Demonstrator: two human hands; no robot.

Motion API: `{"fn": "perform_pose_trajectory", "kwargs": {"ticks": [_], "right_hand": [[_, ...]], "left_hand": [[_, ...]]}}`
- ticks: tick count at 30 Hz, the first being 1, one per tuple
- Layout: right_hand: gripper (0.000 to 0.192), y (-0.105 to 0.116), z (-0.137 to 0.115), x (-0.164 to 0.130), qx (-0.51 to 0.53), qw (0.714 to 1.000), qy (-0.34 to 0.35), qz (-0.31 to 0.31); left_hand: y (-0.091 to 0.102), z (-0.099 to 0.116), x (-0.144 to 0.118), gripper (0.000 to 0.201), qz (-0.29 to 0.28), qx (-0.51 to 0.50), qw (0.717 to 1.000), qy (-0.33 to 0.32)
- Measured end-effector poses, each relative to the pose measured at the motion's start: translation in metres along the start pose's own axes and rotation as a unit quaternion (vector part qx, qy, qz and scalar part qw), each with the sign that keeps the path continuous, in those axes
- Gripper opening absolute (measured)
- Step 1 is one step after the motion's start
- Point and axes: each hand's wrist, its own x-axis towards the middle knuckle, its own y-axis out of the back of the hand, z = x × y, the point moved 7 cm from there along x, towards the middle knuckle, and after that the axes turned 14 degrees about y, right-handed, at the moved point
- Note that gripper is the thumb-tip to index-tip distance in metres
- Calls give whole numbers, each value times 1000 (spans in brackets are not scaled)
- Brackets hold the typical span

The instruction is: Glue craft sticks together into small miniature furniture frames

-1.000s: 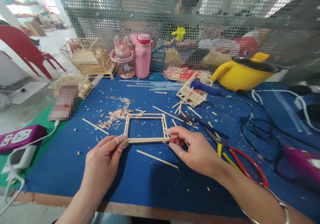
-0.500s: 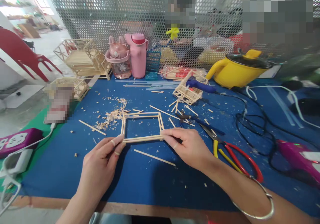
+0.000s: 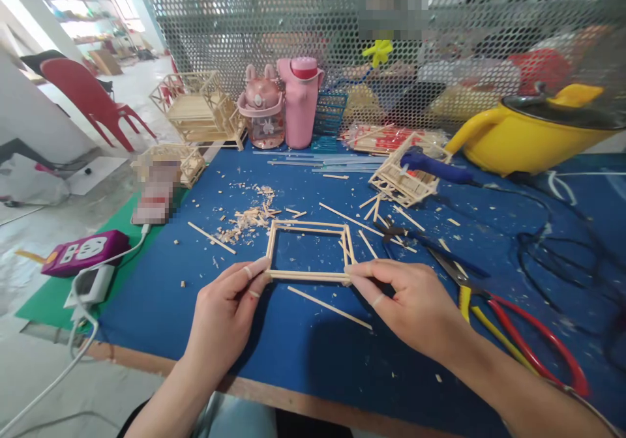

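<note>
Object at the surface's [image 3: 161,307] left edge is pixelated [image 3: 155,191], unreadable. Person behind the mesh screen [image 3: 235,27] blurred out, body mostly masked by the holes. Yellow pot [image 3: 533,135] and red-handled pliers [image 3: 518,334] cut by right edge. Right forearm leaves the frame bottom-right.

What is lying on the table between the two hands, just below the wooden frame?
In the head view, one loose thin stick lies on the blue table, between left hand and right hand, below the wooden frame.
</note>
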Motion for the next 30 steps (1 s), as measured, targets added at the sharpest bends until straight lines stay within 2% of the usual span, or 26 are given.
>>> {"fn": "perform_pose_trajectory", "kwargs": {"ticks": [5,7,9,11,13,14,17,19,20,22,23,25,27,30], "right_hand": [[16,0,-1,1,-16,1000,7,1],[16,0,-1,2,-20,1000,8,2],[16,0,-1,3,-23,1000,7,2],[15,0,-1,3,-25,1000,5,0],[15,-1,-1,3,-25,1000,-1,-1],[15,-1,-1,3,-25,1000,-3,-1],[15,-1,-1,2,-20,1000,-4,-5],[16,-1,-1,2,-19,1000,-2,-9],[16,-1,-1,2,-19,1000,-1,-11],[16,-2,0,2,-18,1000,0,-14],[16,-2,0,2,-16,1000,1,-15],[17,-3,-1,3,-8,1000,2,-21],[18,-3,-2,3,2,1000,3,-23],[20,-3,-3,2,14,999,1,-31]], "left_hand": [[2,-12,0,35,-8,-32,997,76],[8,-11,-3,43,-2,8,998,59],[12,-10,-7,47,2,94,995,22],[11,-12,-11,40,-21,166,986,-9],[9,-18,-11,30,-50,193,980,-26],[11,-20,-10,26,-47,198,979,-29],[26,-21,-1,21,38,215,976,-24],[34,-12,0,21,104,219,970,-34],[34,-3,-1,22,122,211,968,-59],[23,19,-10,27,109,183,967,-143],[12,31,-16,30,81,174,962,-192],[-12,47,-26,37,18,179,952,-248],[-33,54,-32,44,-21,218,941,-260],[-48,54,-33,51,-25,269,931,-247]]}}
